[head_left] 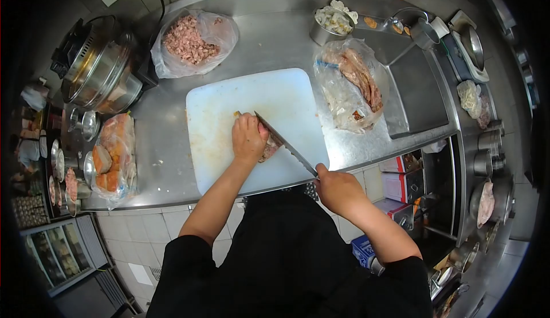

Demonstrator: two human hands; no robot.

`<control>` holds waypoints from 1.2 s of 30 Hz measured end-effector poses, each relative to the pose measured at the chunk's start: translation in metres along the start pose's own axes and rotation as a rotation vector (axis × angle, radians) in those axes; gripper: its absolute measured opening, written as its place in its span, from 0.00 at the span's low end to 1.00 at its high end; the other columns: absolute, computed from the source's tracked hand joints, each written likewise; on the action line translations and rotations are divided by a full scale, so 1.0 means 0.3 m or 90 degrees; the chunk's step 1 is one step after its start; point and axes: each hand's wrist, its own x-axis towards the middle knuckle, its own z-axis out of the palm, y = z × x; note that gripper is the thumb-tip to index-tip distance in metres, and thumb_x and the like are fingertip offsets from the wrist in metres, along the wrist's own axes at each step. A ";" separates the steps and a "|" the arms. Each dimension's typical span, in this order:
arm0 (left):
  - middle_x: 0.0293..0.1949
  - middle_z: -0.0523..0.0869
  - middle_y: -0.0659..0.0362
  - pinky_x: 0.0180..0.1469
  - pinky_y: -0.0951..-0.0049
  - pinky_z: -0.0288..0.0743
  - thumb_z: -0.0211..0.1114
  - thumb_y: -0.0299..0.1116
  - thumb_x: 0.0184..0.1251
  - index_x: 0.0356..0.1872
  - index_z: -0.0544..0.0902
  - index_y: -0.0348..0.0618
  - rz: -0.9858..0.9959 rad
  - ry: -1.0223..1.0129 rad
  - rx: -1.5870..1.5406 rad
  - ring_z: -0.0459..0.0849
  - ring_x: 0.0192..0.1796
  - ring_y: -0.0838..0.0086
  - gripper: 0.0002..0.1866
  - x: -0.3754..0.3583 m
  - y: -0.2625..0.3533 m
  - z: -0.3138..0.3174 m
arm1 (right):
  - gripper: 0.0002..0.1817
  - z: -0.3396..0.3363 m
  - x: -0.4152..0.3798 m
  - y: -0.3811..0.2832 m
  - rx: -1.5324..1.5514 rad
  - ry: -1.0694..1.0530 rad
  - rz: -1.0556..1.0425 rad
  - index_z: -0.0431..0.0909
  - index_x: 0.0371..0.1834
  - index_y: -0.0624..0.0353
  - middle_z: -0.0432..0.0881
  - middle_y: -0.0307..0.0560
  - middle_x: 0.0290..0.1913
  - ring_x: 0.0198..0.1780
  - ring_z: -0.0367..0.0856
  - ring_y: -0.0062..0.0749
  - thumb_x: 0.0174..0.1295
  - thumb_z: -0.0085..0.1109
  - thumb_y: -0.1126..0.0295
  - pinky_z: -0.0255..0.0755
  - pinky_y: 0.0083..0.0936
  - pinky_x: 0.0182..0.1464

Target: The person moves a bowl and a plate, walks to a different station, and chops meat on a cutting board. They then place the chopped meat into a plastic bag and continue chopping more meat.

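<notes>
On the white cutting board (212, 129) lies a piece of meat (269, 149), mostly covered by my left hand (250, 139). The fingers of that hand are curled over the meat and hold it down. My right hand (339, 191) is closed round the handle of a long knife (289, 148). The blade slants up and left across the meat, its tip close to my left fingers. A small brownish scrap (237, 113) sits just beyond those fingers.
A bag of minced meat (192, 40) stands back left, a bag of meat pieces (361, 83) right, beside a sink (418, 94). Behind is a metal container of pale chunks (332, 23). Bagged bread (112, 157) and a round glass-bowled appliance (103, 69) are left.
</notes>
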 end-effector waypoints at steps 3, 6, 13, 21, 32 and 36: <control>0.41 0.75 0.48 0.44 0.55 0.70 0.59 0.29 0.58 0.37 0.73 0.38 0.002 -0.004 -0.004 0.74 0.41 0.51 0.09 0.002 0.001 -0.003 | 0.11 0.020 0.057 -0.013 0.012 -0.013 0.005 0.69 0.46 0.64 0.85 0.61 0.32 0.37 0.85 0.56 0.70 0.49 0.67 0.77 0.48 0.43; 0.41 0.75 0.48 0.44 0.55 0.70 0.58 0.29 0.59 0.37 0.73 0.37 0.014 0.002 -0.010 0.74 0.41 0.51 0.07 0.009 -0.004 -0.004 | 0.11 0.054 0.128 -0.024 0.020 0.000 0.001 0.69 0.46 0.65 0.85 0.61 0.33 0.38 0.85 0.55 0.69 0.49 0.68 0.77 0.47 0.43; 0.37 0.76 0.45 0.45 0.54 0.71 0.57 0.28 0.64 0.34 0.74 0.36 0.036 0.008 -0.085 0.75 0.41 0.49 0.05 0.015 -0.020 -0.010 | 0.11 0.130 0.284 -0.049 0.075 0.052 -0.012 0.69 0.48 0.64 0.85 0.62 0.35 0.40 0.85 0.57 0.68 0.47 0.68 0.76 0.49 0.45; 0.39 0.78 0.46 0.47 0.54 0.72 0.55 0.28 0.66 0.36 0.75 0.36 0.069 -0.002 -0.089 0.76 0.43 0.49 0.05 0.014 -0.042 -0.015 | 0.12 0.076 0.398 -0.053 0.090 0.133 -0.062 0.72 0.50 0.62 0.85 0.63 0.39 0.44 0.85 0.57 0.67 0.47 0.69 0.76 0.48 0.47; 0.43 0.80 0.49 0.48 0.59 0.74 0.52 0.35 0.73 0.40 0.76 0.39 -0.111 -0.022 -0.161 0.79 0.44 0.51 0.10 -0.011 -0.063 -0.010 | 0.15 0.001 0.177 0.000 0.079 0.169 -0.011 0.72 0.51 0.62 0.85 0.61 0.35 0.40 0.85 0.57 0.68 0.53 0.63 0.76 0.49 0.46; 0.44 0.77 0.48 0.48 0.58 0.74 0.53 0.36 0.72 0.41 0.76 0.38 -0.060 0.013 -0.140 0.78 0.47 0.50 0.11 -0.004 -0.053 -0.005 | 0.14 0.007 0.160 -0.036 0.049 0.134 -0.011 0.72 0.49 0.62 0.85 0.60 0.35 0.40 0.85 0.56 0.68 0.54 0.64 0.76 0.48 0.45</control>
